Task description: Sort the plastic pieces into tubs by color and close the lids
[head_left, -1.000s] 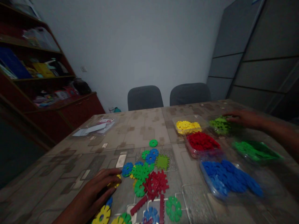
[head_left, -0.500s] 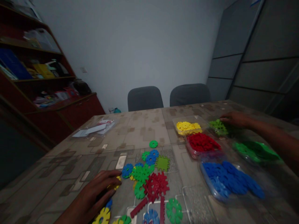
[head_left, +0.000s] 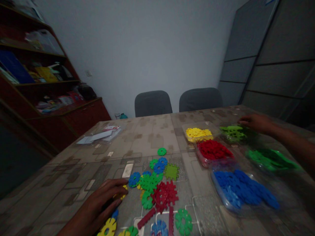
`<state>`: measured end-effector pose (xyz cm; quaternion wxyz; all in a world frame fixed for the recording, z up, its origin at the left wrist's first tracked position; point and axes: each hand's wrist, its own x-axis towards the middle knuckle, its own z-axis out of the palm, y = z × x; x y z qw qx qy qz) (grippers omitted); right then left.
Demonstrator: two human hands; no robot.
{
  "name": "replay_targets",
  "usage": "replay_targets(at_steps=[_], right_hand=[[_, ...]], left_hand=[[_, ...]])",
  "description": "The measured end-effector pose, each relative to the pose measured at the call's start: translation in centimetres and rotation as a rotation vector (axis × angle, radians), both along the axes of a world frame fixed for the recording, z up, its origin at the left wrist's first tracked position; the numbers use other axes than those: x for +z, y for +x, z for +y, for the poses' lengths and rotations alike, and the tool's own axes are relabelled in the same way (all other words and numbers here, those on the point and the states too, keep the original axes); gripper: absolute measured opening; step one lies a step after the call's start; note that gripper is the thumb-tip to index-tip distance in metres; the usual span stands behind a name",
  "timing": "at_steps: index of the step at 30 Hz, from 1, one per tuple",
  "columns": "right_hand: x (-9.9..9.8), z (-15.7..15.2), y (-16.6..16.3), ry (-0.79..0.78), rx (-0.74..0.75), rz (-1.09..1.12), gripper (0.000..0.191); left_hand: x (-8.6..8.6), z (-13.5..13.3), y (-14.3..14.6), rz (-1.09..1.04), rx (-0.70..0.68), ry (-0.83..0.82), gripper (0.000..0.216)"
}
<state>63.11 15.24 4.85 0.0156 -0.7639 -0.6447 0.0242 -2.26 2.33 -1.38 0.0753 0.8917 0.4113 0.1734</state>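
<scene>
My left hand [head_left: 103, 200] lies on the table by a loose pile of flat plastic connector pieces [head_left: 157, 188], fingers curled over a yellow piece [head_left: 121, 195]. My right hand [head_left: 256, 123] reaches far right, over the back edge of a clear tray of light green pieces [head_left: 232, 133]; its fingers look bent, and what they hold is not visible. Beside it stand trays of yellow pieces [head_left: 198, 132], red pieces [head_left: 213, 149], dark green pieces [head_left: 269, 159] and blue pieces [head_left: 243, 190].
The patterned table [head_left: 147, 137] carries a clear packet of papers [head_left: 98, 136] at the back left. Two grey chairs [head_left: 152, 103] stand behind it. A red-brown shelf unit [head_left: 36, 95] fills the left wall, grey cabinet panels [head_left: 270, 59] the right.
My right hand shifted slightly right and back along the light green tray. My left hand stayed on the yellow piece.
</scene>
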Motion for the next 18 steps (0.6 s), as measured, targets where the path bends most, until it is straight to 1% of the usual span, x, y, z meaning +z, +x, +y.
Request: replay_targets(at_steps=[4, 8, 11, 14, 16, 18], right_hand=[[-0.1, -0.3, 0.0, -0.052, 0.017, 0.021, 0.026], [0.0, -0.6, 0.4, -0.071, -0.028, -0.003, 0.026], [0.1, -0.7, 1.0, -0.048, -0.057, -0.018, 0.027], [-0.1, -0.5, 1.4, -0.015, -0.046, -0.008, 0.029], [-0.5, -0.3, 1.5, 0.015, -0.019, -0.005, 0.025], [-1.0, -0.1, 1.6, 0.079, 0.043, 0.007, 0.022]], left_hand=[[-0.3, 0.1, -0.2, 0.000, -0.002, -0.007, 0.022], [-0.3, 0.2, -0.3, 0.026, -0.004, -0.011, 0.022], [-0.2, 0.1, -0.2, 0.024, -0.003, -0.016, 0.022], [0.0, 0.1, 0.0, -0.003, 0.001, -0.007, 0.020], [-0.1, 0.1, 0.0, -0.010, 0.008, -0.004, 0.020], [-0.1, 0.1, -0.1, -0.003, 0.004, -0.001, 0.020]])
